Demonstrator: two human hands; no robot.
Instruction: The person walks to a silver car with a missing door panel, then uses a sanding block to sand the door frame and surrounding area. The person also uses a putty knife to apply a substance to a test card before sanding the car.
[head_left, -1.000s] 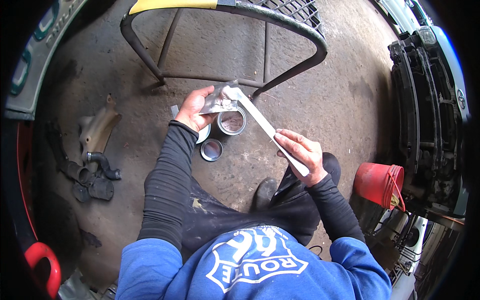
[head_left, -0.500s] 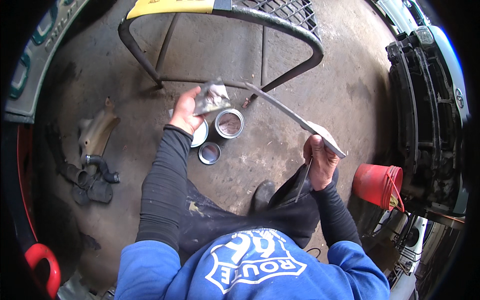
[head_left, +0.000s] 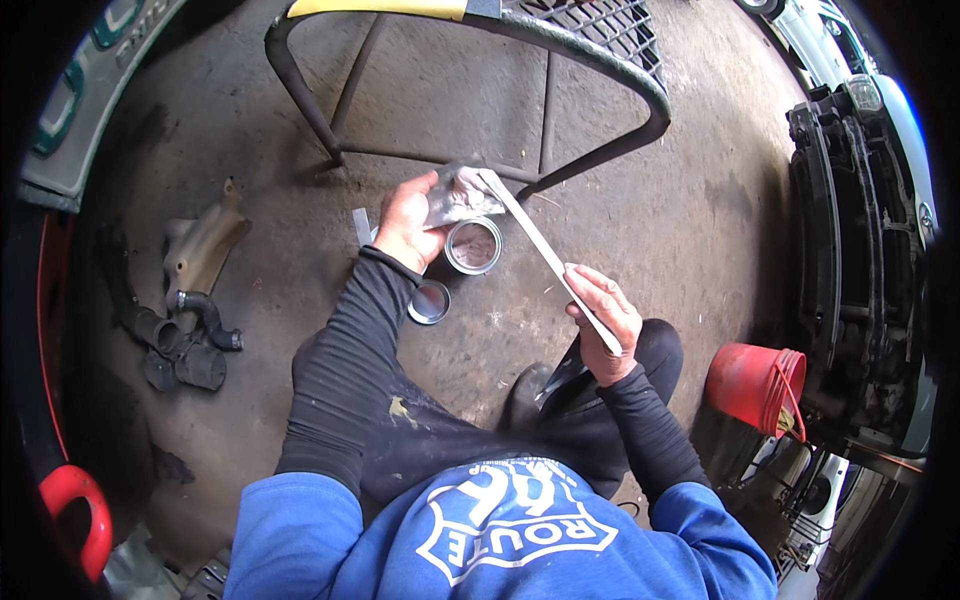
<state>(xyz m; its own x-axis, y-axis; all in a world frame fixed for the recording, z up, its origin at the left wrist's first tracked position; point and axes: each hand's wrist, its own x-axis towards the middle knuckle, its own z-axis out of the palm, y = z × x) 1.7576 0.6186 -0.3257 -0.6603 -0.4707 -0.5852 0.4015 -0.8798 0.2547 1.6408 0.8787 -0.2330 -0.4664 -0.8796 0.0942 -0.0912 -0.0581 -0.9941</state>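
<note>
My left hand (head_left: 404, 226) grips a small grey mixing board (head_left: 445, 208) by its left edge. A dab of pinkish-white paste (head_left: 468, 188) lies on top of it. My right hand (head_left: 605, 325) is closed around the lower end of a long, flat, pale strip (head_left: 545, 250). The strip slants up and left, its far tip at the paste; whether it touches cannot be made out. Just below the board stands an open round can (head_left: 473, 247) with pinkish-brown paste inside. A smaller round tin or lid (head_left: 428, 303) lies nearer me, beside my left wrist.
A dark metal-tube frame with mesh (head_left: 650, 105) stands ahead. At right are a red bucket (head_left: 745, 385) and a vehicle's exposed front end (head_left: 840, 230). Black hoses (head_left: 200, 350) and a tan panel piece (head_left: 203, 250) lie on the floor at left.
My right hand has swung the strip left and turned it, bringing its tip to the board. The left hand and board have shifted slightly right, over the can's edge.
</note>
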